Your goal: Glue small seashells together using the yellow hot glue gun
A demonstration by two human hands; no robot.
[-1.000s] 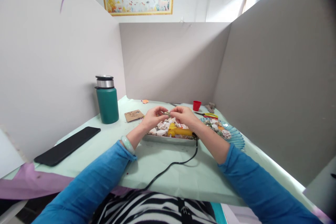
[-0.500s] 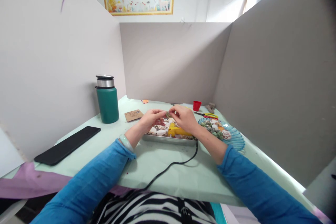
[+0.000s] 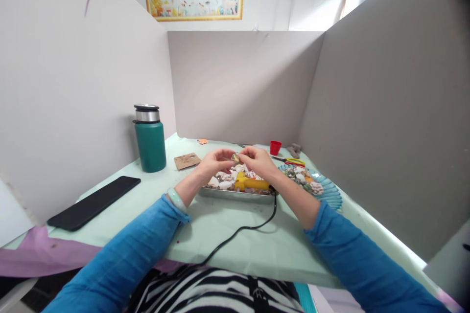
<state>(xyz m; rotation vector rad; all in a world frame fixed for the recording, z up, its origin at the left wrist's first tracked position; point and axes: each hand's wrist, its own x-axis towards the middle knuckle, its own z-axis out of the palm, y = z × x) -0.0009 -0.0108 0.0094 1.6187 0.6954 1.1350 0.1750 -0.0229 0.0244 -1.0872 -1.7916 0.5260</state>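
Between my two hands, above a metal tray [image 3: 238,195] of shells, is a small greenish shell [image 3: 235,157]. My left hand [image 3: 215,162] pinches it from the left with thumb and fingers. From the right, the fingertips of my right hand [image 3: 255,160] close on the same shell. A yellow glue gun [image 3: 251,183] lies on the shells in the tray, just below my hands, its black cord [image 3: 242,228] running toward the table's front edge. To the right stands a blue glass plate [image 3: 332,195] holding more shells, partly behind my right forearm.
A green bottle [image 3: 150,144] and a black flat case [image 3: 95,203] are on the left. A brown card [image 3: 186,161] lies behind the tray's left end. Scissors [image 3: 293,162], a red cup [image 3: 275,147] and a grey object [image 3: 294,150] sit at the back right. Grey partitions surround the table.
The small shell has turned between my fingers and shows a paler side. My left fingers have risen slightly, and my right fingers have shifted a little. Everything else looks the same.
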